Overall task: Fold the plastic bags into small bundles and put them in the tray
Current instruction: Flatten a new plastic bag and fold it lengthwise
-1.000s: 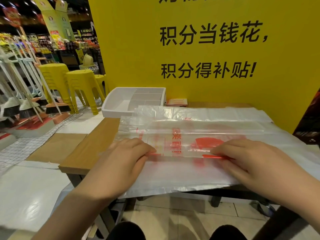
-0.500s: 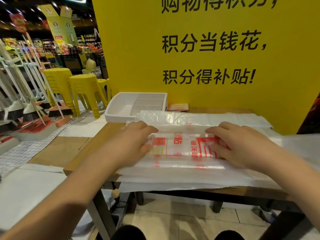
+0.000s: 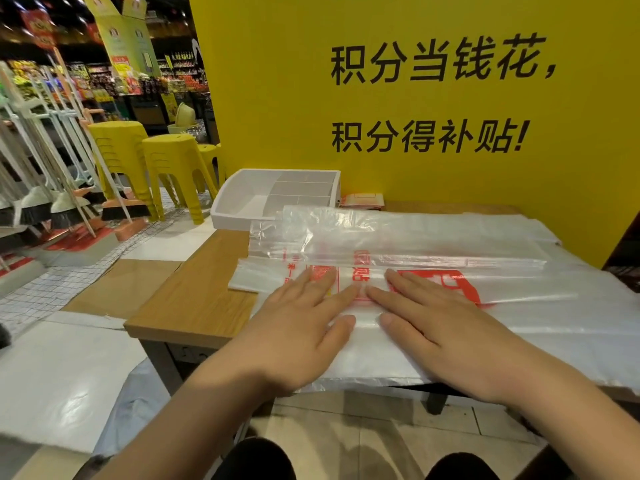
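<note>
Plastic bag (image 3: pixel 433 268) before the tray (image 3: pixel 242 216), newly folded, now lies under left hand (image 3: pixel 304 327) and right hand (image 3: pixel 440 323), fingers (image 3: pixel 339 299) flat, grasping nothing: seemingly the first crease only.

The plastic bags (image 3: pixel 433 244) are clear with red print. The tray (image 3: pixel 242 199) is white, the worktop (image 3: pixel 197 299) light wood-grain. Behind stands a yellow board (image 3: pixel 415 109) with black characters.
</note>
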`<state>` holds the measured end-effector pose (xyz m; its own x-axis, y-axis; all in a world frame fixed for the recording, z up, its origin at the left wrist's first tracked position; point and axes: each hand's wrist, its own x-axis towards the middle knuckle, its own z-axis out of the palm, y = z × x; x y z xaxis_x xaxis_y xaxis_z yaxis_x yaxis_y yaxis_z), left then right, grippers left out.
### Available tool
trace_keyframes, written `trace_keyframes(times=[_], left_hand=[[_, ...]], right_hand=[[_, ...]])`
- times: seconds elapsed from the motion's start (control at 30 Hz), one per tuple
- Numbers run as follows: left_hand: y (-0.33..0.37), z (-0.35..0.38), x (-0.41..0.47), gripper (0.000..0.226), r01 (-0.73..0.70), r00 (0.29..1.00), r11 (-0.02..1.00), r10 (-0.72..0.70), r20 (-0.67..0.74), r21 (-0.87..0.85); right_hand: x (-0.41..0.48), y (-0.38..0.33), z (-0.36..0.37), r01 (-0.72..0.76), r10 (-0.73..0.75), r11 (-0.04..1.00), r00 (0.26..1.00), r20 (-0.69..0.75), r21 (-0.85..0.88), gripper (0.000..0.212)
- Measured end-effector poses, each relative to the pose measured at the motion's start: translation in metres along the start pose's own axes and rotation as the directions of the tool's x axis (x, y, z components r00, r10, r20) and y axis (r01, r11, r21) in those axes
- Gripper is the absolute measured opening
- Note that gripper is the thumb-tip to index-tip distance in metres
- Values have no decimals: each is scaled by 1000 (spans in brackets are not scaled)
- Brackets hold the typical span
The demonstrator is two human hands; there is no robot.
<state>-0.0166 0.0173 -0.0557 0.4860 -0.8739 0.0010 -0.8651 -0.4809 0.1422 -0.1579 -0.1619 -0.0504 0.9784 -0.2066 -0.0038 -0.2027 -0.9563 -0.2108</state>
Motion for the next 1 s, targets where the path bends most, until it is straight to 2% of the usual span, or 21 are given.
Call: trace_keyframes(times=[0.1,0.2,0.27,0.4,0.53,0.57,0.63,0.7,0.83,0.93,1.0], left_hand=[[-21,-6,-9,65,105,994,994,-104,16,-44],[-47,-11,-23,69,166,986,985,-166,-10,-48],[-52,-12,-27,65,184,983,982,-185,-8,-33],[-45,-17,-26,65,198,980,979,-196,40,-46],[-40,-25,-19,72,193,981,979,-192,-15,72],[-37,-28,-16,70,172,985,977,-167,-54,124],[-27,-33,-11,52,124,990,977,-108,-95,176],[-19,-35,-7,37,93,991,990,-81,-107,110],[-17,-24,-5,45,70,979,997,-72,-188,-20],[-21,-15,-7,46,48,947,999,-44,-319,5],[-22,-13,-11,43,1,927,997,29,-375,80]], right_hand=[[-8,23,-4,-24,23,999,999,28,41,64],[-27,64,-11,-134,132,988,991,22,76,72],[-38,85,-16,-217,216,975,976,22,54,80],[-42,89,-23,-246,247,969,965,88,-29,91],[-37,74,-32,-237,240,959,971,1,-154,78],[-36,69,-33,-203,197,964,979,-49,-173,74],[-31,58,-35,-112,96,985,988,-125,-131,69],[-26,49,-34,-39,29,997,989,-142,-67,63],[-22,42,-28,-8,0,999,980,-200,-41,50],[-22,41,-20,-41,3,992,954,-301,-120,41],[-25,41,-17,-3,-71,980,929,-364,-201,32]])
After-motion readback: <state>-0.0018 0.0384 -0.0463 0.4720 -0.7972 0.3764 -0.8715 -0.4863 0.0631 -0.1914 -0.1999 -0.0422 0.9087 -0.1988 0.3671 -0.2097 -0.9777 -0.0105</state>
